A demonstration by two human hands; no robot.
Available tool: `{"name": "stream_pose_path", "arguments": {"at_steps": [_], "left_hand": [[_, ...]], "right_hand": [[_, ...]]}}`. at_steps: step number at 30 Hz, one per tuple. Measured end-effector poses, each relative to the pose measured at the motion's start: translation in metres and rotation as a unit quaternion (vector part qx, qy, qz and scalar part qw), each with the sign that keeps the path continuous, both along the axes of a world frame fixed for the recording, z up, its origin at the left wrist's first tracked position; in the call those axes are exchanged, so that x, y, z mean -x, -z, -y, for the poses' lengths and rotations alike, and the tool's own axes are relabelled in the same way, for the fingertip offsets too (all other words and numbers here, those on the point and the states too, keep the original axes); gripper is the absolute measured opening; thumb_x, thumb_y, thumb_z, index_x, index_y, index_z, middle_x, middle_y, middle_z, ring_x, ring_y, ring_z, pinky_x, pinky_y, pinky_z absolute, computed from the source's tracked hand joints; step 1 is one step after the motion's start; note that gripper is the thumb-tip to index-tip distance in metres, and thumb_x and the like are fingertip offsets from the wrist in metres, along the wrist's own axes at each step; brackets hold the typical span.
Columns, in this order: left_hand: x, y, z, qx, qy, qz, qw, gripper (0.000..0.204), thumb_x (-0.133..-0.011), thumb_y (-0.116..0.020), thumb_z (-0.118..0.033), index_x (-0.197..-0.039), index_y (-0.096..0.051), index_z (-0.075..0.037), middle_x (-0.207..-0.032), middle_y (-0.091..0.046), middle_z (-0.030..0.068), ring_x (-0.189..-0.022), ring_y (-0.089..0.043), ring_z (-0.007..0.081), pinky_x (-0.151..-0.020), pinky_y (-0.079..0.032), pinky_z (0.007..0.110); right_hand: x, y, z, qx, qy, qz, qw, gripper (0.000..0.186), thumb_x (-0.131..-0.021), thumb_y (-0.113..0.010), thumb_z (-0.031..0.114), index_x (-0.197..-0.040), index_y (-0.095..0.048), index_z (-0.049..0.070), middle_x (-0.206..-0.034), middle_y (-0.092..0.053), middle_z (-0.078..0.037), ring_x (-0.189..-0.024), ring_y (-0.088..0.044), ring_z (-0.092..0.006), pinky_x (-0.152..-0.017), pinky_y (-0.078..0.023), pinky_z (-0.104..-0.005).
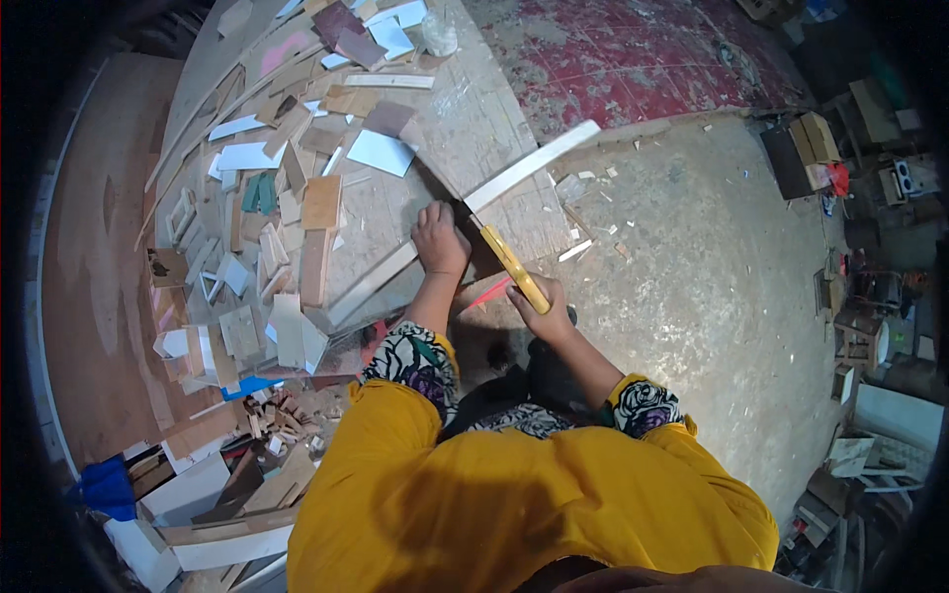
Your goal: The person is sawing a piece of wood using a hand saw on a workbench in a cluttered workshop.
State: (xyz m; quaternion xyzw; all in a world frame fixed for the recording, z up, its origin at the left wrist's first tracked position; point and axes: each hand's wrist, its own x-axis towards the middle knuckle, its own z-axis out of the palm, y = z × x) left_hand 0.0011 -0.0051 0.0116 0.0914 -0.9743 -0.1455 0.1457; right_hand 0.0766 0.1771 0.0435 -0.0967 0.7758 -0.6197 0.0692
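Observation:
A long pale wooden strip (539,163) lies slantwise across the worktable (465,119), its far right end sticking out past the table's edge. My left hand (441,239) is closed over the strip near its middle, fingers curled against it. In my right hand (546,308) is the yellow handle of a handsaw (512,265). The saw's blade points away from me and crosses the strip just right of my left hand. How deep the blade sits in the wood I cannot tell.
Offcuts (321,203) of wood and white board cover the table's left side. More scraps (282,415) lie heaped below it. A brown board (109,247) stands far left. Concrete floor (692,287) stretches right, with boxes (813,138) and clutter along the far side.

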Motion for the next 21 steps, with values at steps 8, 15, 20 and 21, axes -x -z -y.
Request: {"name": "stream_pose_path", "arguments": {"at_steps": [8, 15, 20, 21], "left_hand": [[-0.002, 0.004, 0.011, -0.009, 0.008, -0.043, 0.999, 0.035, -0.069, -0.056, -0.006, -0.103, -0.058, -0.005, -0.104, -0.054, 0.0078, -0.102, -0.049, 0.0276, -0.085, -0.039, 0.041], [0.003, 0.003, 0.006, 0.012, 0.016, 0.011, 1.000, 0.033, -0.070, -0.057, -0.007, -0.103, -0.058, -0.007, -0.106, -0.054, 0.0067, -0.103, -0.049, 0.0269, -0.084, -0.039, 0.041], [-0.003, 0.002, 0.007, 0.009, 0.012, -0.012, 1.000, 0.032, -0.075, -0.058, -0.011, -0.106, -0.058, -0.008, -0.107, -0.054, 0.0066, -0.104, -0.048, 0.0261, -0.086, -0.038, 0.041], [-0.003, 0.003, 0.008, -0.002, 0.007, -0.019, 1.000, 0.033, -0.074, -0.058, -0.011, -0.106, -0.058, -0.007, -0.107, -0.054, 0.0065, -0.105, -0.048, 0.0261, -0.086, -0.038, 0.041]], "right_hand": [[-0.066, -0.013, -0.033, -0.076, -0.036, -0.058, 0.995, 0.010, -0.080, -0.063, 0.008, -0.079, -0.057, 0.000, -0.063, -0.053, -0.016, -0.053, -0.053, -0.0292, -0.053, -0.042, -0.0348], [-0.026, -0.003, -0.003, 0.005, 0.025, -0.007, 1.000, 0.012, -0.080, -0.065, 0.007, -0.076, -0.057, 0.000, -0.064, -0.054, -0.012, -0.057, -0.052, -0.0181, -0.055, -0.042, -0.0313], [-0.094, -0.009, -0.056, -0.011, -0.015, -0.020, 1.000, 0.009, -0.079, -0.063, 0.007, -0.076, -0.057, 0.000, -0.061, -0.052, -0.014, -0.050, -0.051, -0.0230, -0.050, -0.039, -0.0331], [-0.092, -0.007, -0.054, -0.025, -0.021, -0.022, 0.999, 0.009, -0.078, -0.064, 0.007, -0.077, -0.058, 0.001, -0.062, -0.053, -0.015, -0.053, -0.054, -0.0283, -0.050, -0.041, -0.0345]]}}
